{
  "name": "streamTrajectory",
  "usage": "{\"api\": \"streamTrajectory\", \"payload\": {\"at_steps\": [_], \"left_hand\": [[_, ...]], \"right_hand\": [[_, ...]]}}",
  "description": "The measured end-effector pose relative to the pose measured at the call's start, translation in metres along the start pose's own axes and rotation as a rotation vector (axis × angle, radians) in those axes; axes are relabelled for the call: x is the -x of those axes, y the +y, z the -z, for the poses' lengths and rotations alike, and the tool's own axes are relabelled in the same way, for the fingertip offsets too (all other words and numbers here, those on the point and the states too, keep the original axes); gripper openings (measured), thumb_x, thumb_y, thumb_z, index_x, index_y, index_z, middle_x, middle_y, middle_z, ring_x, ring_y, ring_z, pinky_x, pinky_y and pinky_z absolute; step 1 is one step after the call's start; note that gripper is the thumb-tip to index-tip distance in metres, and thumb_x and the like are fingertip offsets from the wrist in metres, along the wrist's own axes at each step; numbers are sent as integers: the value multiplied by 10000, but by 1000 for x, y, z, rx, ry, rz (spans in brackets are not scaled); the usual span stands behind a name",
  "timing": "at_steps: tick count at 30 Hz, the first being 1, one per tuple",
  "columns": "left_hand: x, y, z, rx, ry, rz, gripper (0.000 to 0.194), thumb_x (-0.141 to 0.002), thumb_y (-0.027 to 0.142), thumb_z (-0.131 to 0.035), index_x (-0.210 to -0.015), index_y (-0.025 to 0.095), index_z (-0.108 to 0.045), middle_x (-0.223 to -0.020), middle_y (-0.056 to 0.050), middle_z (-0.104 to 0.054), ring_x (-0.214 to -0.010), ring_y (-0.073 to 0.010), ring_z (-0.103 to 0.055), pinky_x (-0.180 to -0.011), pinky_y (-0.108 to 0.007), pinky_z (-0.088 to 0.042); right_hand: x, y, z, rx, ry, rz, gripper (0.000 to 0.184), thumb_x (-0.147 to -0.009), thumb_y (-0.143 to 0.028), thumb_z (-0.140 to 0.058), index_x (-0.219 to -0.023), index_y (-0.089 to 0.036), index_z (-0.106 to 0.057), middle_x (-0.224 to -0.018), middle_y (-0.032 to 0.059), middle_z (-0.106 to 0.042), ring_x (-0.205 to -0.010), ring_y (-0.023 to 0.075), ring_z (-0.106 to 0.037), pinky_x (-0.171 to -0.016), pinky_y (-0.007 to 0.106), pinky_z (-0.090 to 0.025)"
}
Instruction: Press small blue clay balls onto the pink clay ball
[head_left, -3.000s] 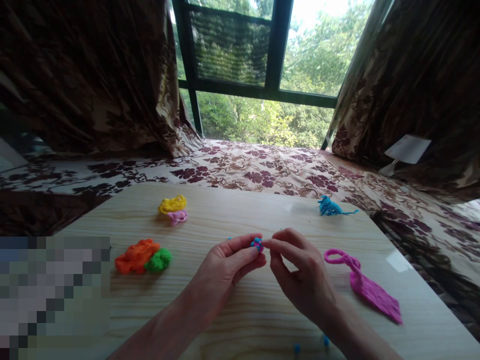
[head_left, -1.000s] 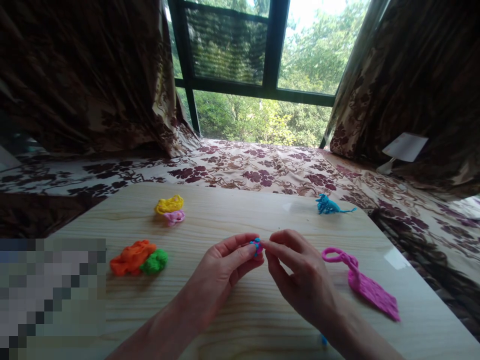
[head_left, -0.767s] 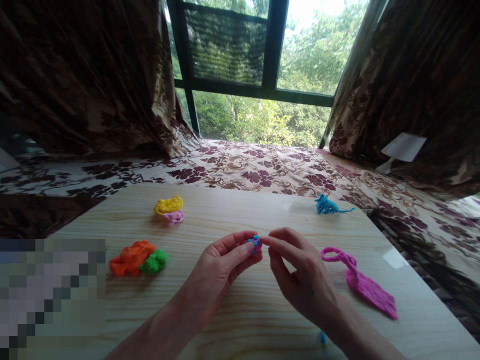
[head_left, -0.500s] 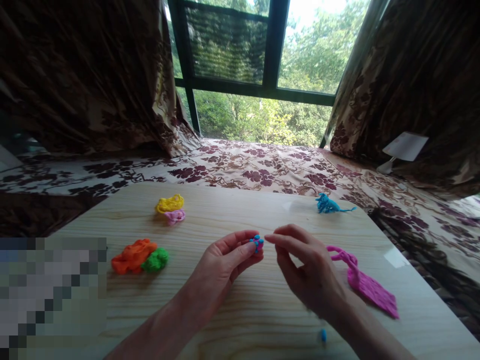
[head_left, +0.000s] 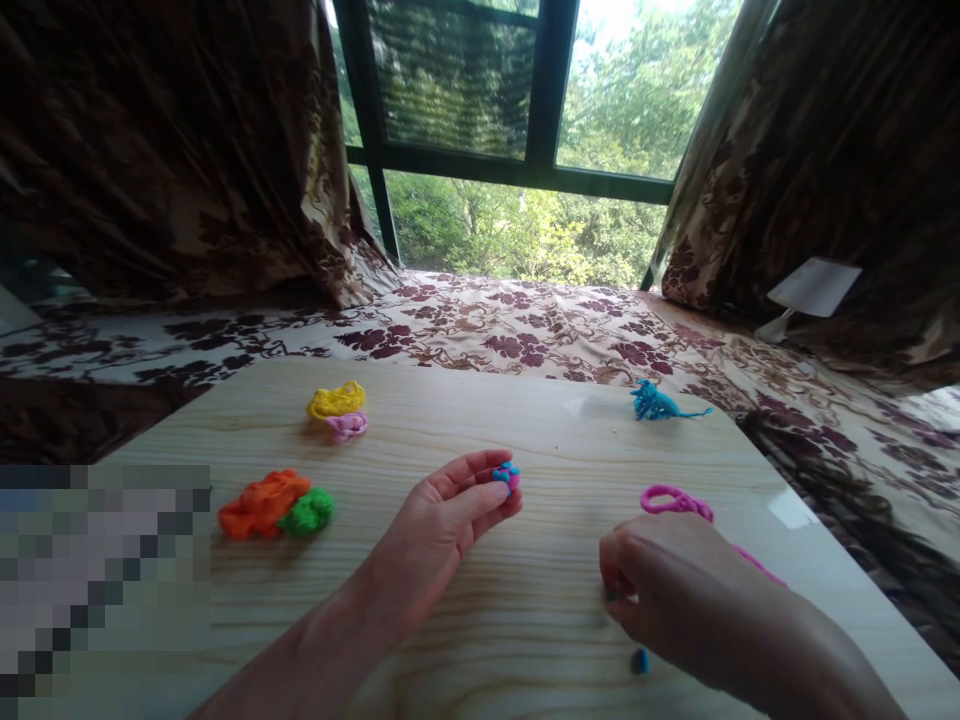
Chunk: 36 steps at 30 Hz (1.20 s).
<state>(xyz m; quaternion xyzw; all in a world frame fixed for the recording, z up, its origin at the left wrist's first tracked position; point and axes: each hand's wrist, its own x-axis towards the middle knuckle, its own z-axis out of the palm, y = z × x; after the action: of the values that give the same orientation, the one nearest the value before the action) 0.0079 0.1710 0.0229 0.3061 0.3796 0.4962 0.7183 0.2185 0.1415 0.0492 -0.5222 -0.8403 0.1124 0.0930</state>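
Note:
Between the thumb and fingers of my left hand (head_left: 442, 515) is a small pink ball of modelling clay (head_left: 514, 480) dotted with blue bits. My right hand (head_left: 667, 590) hangs over the right side of the table with its fingers curled; a small dark spot shows at the fingertips, too unclear to name. Just below those fingertips lies a small blue piece of clay (head_left: 640, 661). A magenta clay strip with a loop (head_left: 675, 497) lies behind my right hand, which covers most of it.
On the wooden table (head_left: 480, 410) lie orange clay (head_left: 264, 503) touching green clay (head_left: 307, 512), yellow clay (head_left: 337, 399) beside pale pink clay (head_left: 346, 427), and a stringy blue clump (head_left: 652, 400) at the far right. Floral fabric (head_left: 517, 330) runs behind, below a window. A white lamp (head_left: 816, 287) stands right.
My right hand has drawn away from the pink ball, moving right and toward me, and now covers much of the magenta strip. My left hand keeps holding the ball in nearly the same place.

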Motion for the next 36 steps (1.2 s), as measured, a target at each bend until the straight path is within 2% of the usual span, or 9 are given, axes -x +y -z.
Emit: {"api": "streamTrajectory", "payload": {"at_steps": [3,8,13,17,20,23,26,31,36], "left_hand": [[1,0,0,-4,-18,-7,257,-742,111,-611,-994,163,-610,-935,-52,-638,-857,-137,-595,-936,-340,-434],[4,0,-1,-1,-36,5,286,-764,136,-593,-1050,155,-594,-952,-70,-630,-862,-146,-592,-927,-353,-442],[2,1,0,-29,-20,25,304,-778,162,-579,-1082,162,-591,-987,-77,-619,-819,-133,-593,-877,-311,-462],[0,0,2,-32,-1,15,309,-772,154,-583,-1081,160,-593,-981,-78,-615,-791,-122,-582,-824,-289,-480],[0,-1,2,-32,10,11,326,-772,145,-580,-1098,162,-582,-981,-79,-615,-783,-113,-577,-811,-277,-481],[0,-1,2,-27,9,7,337,-774,143,-576,-1111,164,-571,-983,-78,-618,-804,-120,-582,-837,-287,-472],[-1,0,1,-22,-5,22,323,-779,140,-566,-1101,153,-570,-973,-77,-622,-823,-132,-592,-873,-302,-457],[1,0,-1,-24,-17,51,300,-768,125,-578,-1065,161,-581,-997,-62,-617,-862,-132,-590,-909,-308,-439],[5,1,-4,-37,-48,66,281,-753,153,-615,-1032,162,-588,-1000,-55,-620,-875,-134,-585,-916,-322,-437]], "right_hand": [[-8,-8,3,114,-147,-17,197,-604,-49,-498,-546,-206,-602,-534,17,-632,-511,157,-547,-479,248,-269],[-18,-8,4,-51,-119,83,206,-685,-59,-489,-627,-230,-588,-617,-42,-632,-576,113,-547,-531,211,-322],[-16,-3,1,-123,-140,85,239,-696,-48,-510,-703,-249,-640,-681,-30,-636,-627,117,-565,-569,204,-352],[-16,-12,-3,-129,-129,101,171,-720,-119,-554,-783,-254,-640,-714,-28,-632,-643,122,-563,-567,206,-348],[-20,-21,-14,-132,-126,139,95,-735,-146,-560,-740,-226,-611,-695,-31,-614,-614,112,-539,-554,206,-338],[-23,-25,-23,-139,-89,150,124,-761,-118,-526,-672,-194,-564,-697,-25,-593,-624,105,-520,-579,206,-345],[-27,-23,-23,-185,-30,145,157,-777,-83,-497,-690,-197,-561,-705,-31,-572,-638,99,-509,-591,208,-351],[-33,-20,-14,-445,133,146,198,-756,-51,-528,-836,-224,-579,-767,-38,-562,-688,93,-527,-624,201,-391],[-38,-21,-18,-632,287,197,211,-783,-52,-528,-887,-221,-598,-770,-28,-585,-698,96,-550,-652,209,-428]]}}
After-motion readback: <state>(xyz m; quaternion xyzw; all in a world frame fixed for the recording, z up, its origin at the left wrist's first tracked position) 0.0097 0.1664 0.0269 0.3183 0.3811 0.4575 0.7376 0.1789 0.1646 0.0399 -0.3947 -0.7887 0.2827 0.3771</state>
